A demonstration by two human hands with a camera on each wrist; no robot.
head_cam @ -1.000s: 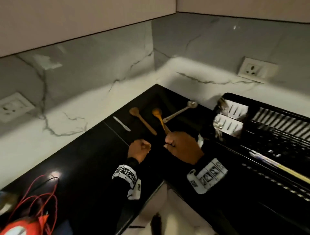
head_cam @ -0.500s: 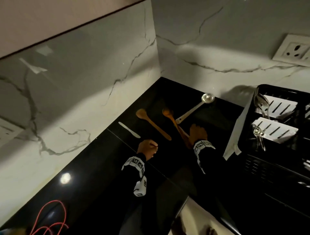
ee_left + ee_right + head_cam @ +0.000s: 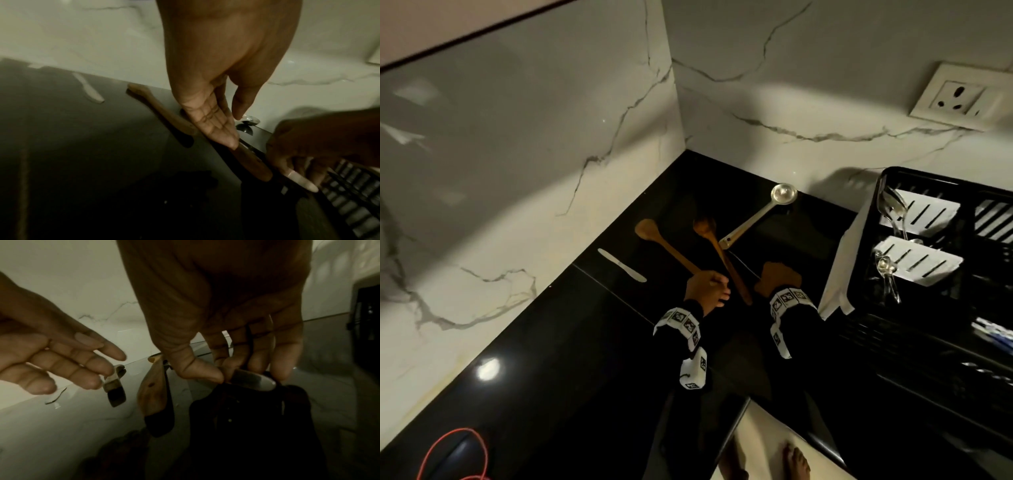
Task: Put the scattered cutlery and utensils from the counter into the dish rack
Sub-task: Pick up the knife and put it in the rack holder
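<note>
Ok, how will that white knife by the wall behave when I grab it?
The white knife lies flat and thin, so fingertips may struggle to get under it. On the glossy black counter it will probably slide rather than roll. It looks light, possibly plastic.
</note>
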